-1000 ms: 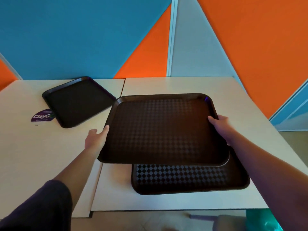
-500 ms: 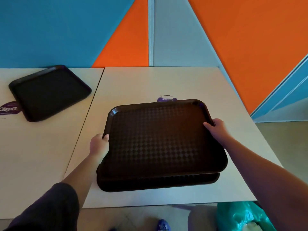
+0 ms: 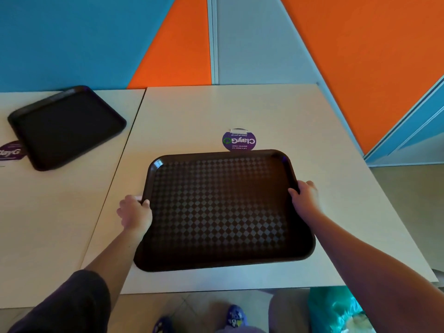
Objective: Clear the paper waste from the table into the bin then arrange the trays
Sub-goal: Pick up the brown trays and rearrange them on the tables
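A dark brown tray [image 3: 223, 207] with a checkered floor lies flat on the right-hand table [image 3: 216, 111], covering the tray stacked beneath it. My left hand [image 3: 134, 212] grips its left rim, thumb over the edge. Over on the right rim, my right hand [image 3: 306, 195] holds on the same way. A second dark tray [image 3: 64, 126] lies skewed on the left-hand table [image 3: 48, 212], apart from both hands. No paper waste shows on either table.
A round purple sticker [image 3: 239, 141] sits just beyond the held tray; another [image 3: 9, 152] peeks out beside the left tray. A green bin bag [image 3: 336, 311] is on the floor at bottom right. Coloured wall panels close off the far side.
The tray in my hands came down and toward me onto the lower tray, which is now hidden under it. My view shifted right and down.
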The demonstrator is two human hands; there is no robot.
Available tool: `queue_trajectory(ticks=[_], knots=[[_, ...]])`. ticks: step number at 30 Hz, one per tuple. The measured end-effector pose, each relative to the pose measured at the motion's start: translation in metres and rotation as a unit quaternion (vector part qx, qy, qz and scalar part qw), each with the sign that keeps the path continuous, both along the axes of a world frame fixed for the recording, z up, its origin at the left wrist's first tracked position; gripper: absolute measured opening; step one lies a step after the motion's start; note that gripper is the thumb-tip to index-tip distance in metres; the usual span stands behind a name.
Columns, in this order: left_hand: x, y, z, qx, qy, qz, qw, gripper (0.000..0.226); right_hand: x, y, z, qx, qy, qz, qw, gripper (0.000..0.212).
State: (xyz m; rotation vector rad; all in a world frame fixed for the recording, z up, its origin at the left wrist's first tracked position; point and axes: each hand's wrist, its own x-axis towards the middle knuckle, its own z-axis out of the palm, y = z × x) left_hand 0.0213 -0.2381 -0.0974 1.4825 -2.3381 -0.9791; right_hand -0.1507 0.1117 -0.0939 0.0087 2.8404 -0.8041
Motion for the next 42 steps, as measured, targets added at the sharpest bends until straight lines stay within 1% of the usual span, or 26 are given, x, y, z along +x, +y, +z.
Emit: queue_trajectory(ticks=[4, 6, 10, 14, 16, 17, 19, 20, 22, 25, 28, 31, 35, 38, 42], knots=[[0.006, 0.004, -0.001, 0.019, 0.047, -0.020, 0.999, 0.017, 0.006, -0.003, -0.005, 0.017, 0.006, -0.001, 1.000, 0.023], [0.006, 0.000, -0.007, 0.020, 0.038, -0.024, 0.999, 0.017, 0.008, -0.003, -0.007, 0.031, -0.002, 0.003, 1.000, 0.024], [0.004, -0.009, -0.010, 0.050, 0.007, -0.031, 0.998, 0.026, 0.006, -0.002, -0.007, 0.042, -0.018, 0.012, 0.999, 0.026], [0.008, -0.011, -0.011, 0.056, 0.008, -0.051, 0.997, 0.032, 0.004, -0.003, -0.006, 0.076, -0.020, 0.016, 0.997, 0.027], [0.008, -0.013, -0.014, 0.062, 0.009, -0.054, 0.997, 0.033, 0.003, -0.005, -0.004, 0.109, -0.014, 0.015, 0.994, 0.032], [0.008, -0.013, -0.013, 0.065, 0.008, -0.056, 0.996, 0.032, 0.003, -0.007, -0.002, 0.123, -0.007, 0.015, 0.992, 0.039], [0.007, -0.014, -0.010, 0.047, -0.010, -0.056, 0.997, 0.031, 0.001, -0.014, 0.003, 0.137, 0.009, 0.017, 0.990, 0.052], [0.008, -0.017, -0.009, 0.030, -0.021, -0.052, 0.998, 0.035, 0.001, -0.020, 0.007, 0.138, 0.018, 0.019, 0.990, 0.055], [0.008, -0.029, -0.005, 0.009, -0.033, -0.043, 0.998, 0.044, 0.000, -0.038, 0.014, 0.131, 0.033, 0.025, 0.990, 0.054], [0.003, -0.060, 0.003, -0.022, -0.043, -0.056, 0.997, 0.047, -0.005, -0.073, 0.026, 0.128, 0.055, 0.034, 0.990, 0.051], [-0.002, -0.092, 0.017, -0.042, -0.041, -0.033, 0.998, 0.046, -0.004, -0.113, 0.037, 0.107, 0.063, 0.034, 0.992, 0.046], [-0.002, -0.133, 0.033, -0.063, -0.053, -0.055, 0.995, 0.043, 0.010, -0.161, 0.042, 0.071, 0.051, 0.046, 0.995, 0.044], [-0.009, -0.191, 0.043, -0.069, -0.060, -0.066, 0.994, 0.044, 0.012, -0.224, 0.050, 0.076, 0.053, 0.097, 0.991, 0.045], [-0.016, -0.233, 0.048, -0.087, -0.083, -0.084, 0.989, 0.047, 0.009, -0.270, 0.057, 0.070, 0.051, 0.120, 0.989, 0.045], [-0.014, -0.275, 0.044, -0.073, -0.082, -0.086, 0.990, 0.045, 0.007, -0.326, 0.060, 0.070, 0.052, 0.151, 0.985, 0.047]])
